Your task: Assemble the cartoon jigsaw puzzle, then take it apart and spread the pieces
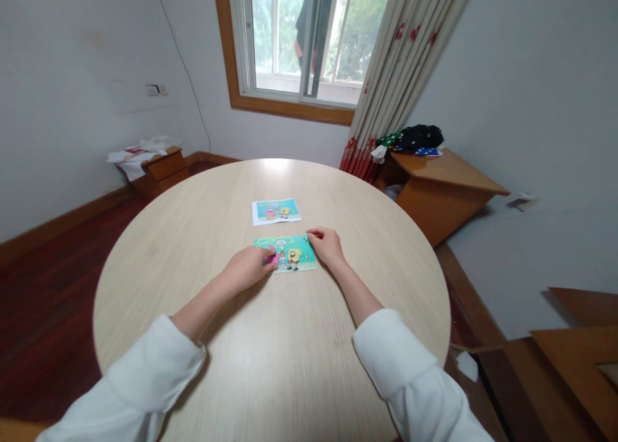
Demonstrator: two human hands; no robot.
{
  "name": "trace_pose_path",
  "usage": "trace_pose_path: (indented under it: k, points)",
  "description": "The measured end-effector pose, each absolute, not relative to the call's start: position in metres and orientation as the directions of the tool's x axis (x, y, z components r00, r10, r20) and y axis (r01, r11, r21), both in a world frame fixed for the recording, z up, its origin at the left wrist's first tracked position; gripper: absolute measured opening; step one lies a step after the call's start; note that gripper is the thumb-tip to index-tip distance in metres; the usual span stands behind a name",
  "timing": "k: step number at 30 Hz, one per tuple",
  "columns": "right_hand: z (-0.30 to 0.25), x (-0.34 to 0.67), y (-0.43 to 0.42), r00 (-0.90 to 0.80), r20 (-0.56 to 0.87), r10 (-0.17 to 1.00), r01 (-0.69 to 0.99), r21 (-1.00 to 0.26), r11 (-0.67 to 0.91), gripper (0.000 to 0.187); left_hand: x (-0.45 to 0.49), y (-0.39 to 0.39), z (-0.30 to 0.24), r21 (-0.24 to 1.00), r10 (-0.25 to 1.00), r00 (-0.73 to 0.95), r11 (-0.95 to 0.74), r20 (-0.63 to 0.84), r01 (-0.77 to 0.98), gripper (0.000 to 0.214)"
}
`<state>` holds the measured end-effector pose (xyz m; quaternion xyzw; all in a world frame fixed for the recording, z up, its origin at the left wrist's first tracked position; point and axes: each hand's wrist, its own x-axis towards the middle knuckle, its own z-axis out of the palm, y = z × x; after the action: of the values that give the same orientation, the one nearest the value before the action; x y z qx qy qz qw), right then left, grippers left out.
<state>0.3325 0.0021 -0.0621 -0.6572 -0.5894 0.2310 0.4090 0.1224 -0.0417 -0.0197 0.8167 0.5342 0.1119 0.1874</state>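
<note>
A small cartoon jigsaw picture [291, 253] lies flat on the round light-wood table [270, 352], in the middle. My left hand [251, 266] rests on its left edge, fingers curled and pressing down on the pink part. My right hand [327, 244] touches its upper right corner with fingertips pinched together on the edge. A printed reference picture [275, 211] with a white border lies just beyond, untouched. Both arms wear white sleeves.
A wooden cabinet [444, 188] with dark clothes on top stands at the right beside a curtain [400, 69]. A low wooden stand [161, 168] with papers sits at the left wall. A person stands outside the window [309, 36].
</note>
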Motion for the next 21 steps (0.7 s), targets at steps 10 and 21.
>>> trace_pose_path:
  k: [10,21]
  points:
    - [-0.0562,0.3290,-0.0025,0.216,0.188,0.958,0.671,-0.741,-0.006,0.019,0.1218,-0.0415,-0.0198,0.471,0.916,0.400,-0.347,-0.015,0.811,0.023]
    - [-0.0562,0.3285,0.0023,0.197,0.187,0.963,0.740,-0.672,-0.021,0.017,0.1209,-0.0418,-0.0204,0.474,0.904,0.426,-0.364,-0.026,0.802,0.027]
